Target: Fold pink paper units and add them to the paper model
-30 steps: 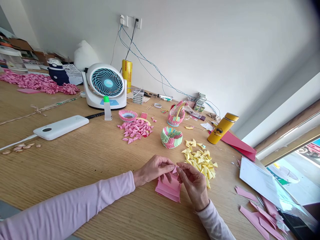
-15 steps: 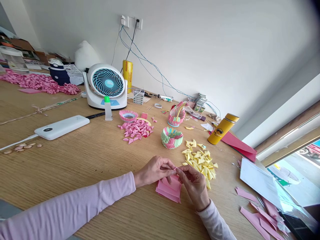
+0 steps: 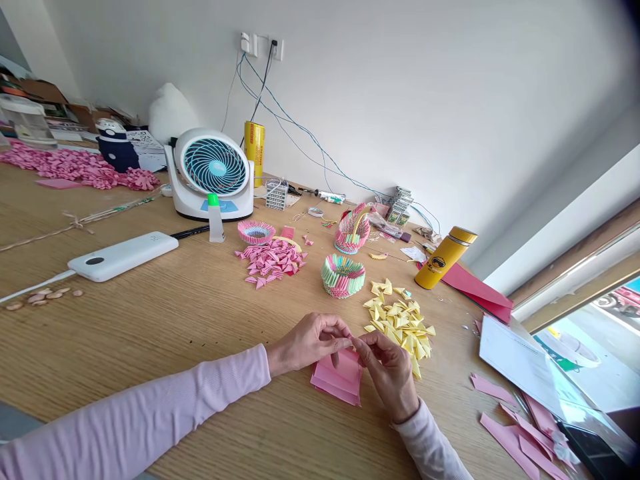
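Observation:
My left hand (image 3: 311,343) and my right hand (image 3: 388,368) meet at the fingertips, both closed in a pinch. Between them is a small folded piece of pink paper (image 3: 353,339), mostly covered by the fingers. Directly below lies a stack of pink paper slips (image 3: 339,389) on the wooden table. A heap of folded yellow paper pieces (image 3: 404,325) is just beyond my right hand. Farther back stand a green and pink folded-paper bowl (image 3: 343,277) and a pink paper basket with a yellow handle (image 3: 353,230).
Folded pink paper triangles (image 3: 273,259) lie in front of a small pink paper dish (image 3: 256,233). A white fan (image 3: 215,173), a glue bottle (image 3: 215,223) and a white power bank (image 3: 125,255) are on the left. To the right are a yellow flask (image 3: 445,259) and pink paper strips (image 3: 507,443).
My fingertips have shifted very slightly, and the pink piece between them shows less than before. Everything on the table stays in place.

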Motion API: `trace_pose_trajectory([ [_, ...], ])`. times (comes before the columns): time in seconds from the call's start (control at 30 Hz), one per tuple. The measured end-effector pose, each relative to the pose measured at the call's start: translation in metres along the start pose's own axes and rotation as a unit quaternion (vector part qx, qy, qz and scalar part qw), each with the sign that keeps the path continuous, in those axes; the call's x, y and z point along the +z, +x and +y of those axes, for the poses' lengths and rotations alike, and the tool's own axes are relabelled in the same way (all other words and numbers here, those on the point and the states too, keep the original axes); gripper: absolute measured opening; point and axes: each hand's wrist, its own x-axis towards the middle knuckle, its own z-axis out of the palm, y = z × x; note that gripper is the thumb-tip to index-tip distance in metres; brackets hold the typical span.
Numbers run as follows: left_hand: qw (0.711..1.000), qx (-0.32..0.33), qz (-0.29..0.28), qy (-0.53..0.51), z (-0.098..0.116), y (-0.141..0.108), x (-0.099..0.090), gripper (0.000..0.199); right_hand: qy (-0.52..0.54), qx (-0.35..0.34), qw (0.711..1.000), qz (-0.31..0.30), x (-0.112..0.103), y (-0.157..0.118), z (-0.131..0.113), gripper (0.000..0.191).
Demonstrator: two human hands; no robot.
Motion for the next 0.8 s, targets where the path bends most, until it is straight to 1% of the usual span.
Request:
trace_pose_trajectory([
  [0.1,1.000,-0.005,0.001,0.012,0.000,0.000,-0.001,0.031,-0.022,-0.011,1.000,-0.016,-0.001,0.000,-0.002,0.021],
  [0.23,0.999,-0.007,-0.010,0.030,0.001,-0.001,-0.003,0.033,-0.057,-0.050,0.996,-0.040,-0.004,0.001,-0.007,0.019],
  [0.33,0.999,-0.002,-0.015,0.040,0.002,-0.002,-0.003,0.033,-0.064,-0.069,0.995,-0.045,-0.005,0.002,-0.010,0.018],
  [0.5,0.998,0.008,-0.011,0.059,0.003,-0.001,-0.003,0.030,-0.062,-0.070,0.995,-0.042,-0.004,0.001,-0.010,0.019],
  [0.63,0.997,0.008,-0.010,0.074,0.004,-0.001,-0.004,0.028,-0.066,-0.061,0.995,-0.051,-0.003,0.001,-0.008,0.020],
  [0.8,0.997,0.016,-0.010,0.081,0.004,-0.002,-0.005,0.028,-0.083,-0.075,0.992,-0.059,-0.003,0.001,-0.010,0.022],
])
